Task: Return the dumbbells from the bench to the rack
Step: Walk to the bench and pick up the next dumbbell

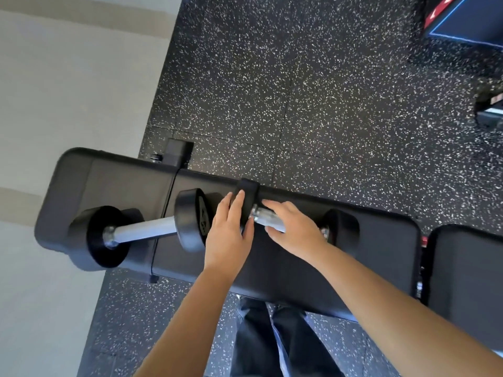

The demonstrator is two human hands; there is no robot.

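Note:
Two black dumbbells with silver handles lie end to end on the black padded bench (381, 257). The left dumbbell (147, 229) rests untouched near the bench's left end. On the right dumbbell (261, 213), my left hand (228, 229) lies with straight fingers against its left head. My right hand (294, 229) covers its silver handle, fingers draped over the bar and thumb under it. That dumbbell's right head (340, 229) shows past my right wrist. No rack is in view.
Speckled black rubber floor (313, 91) stretches beyond the bench. A pale wall or floor strip (68, 91) runs along the left. A second black pad (468, 281) adjoins the bench at the right. A blue-edged box (462, 20) stands far right. My legs (272, 344) stand against the bench's near edge.

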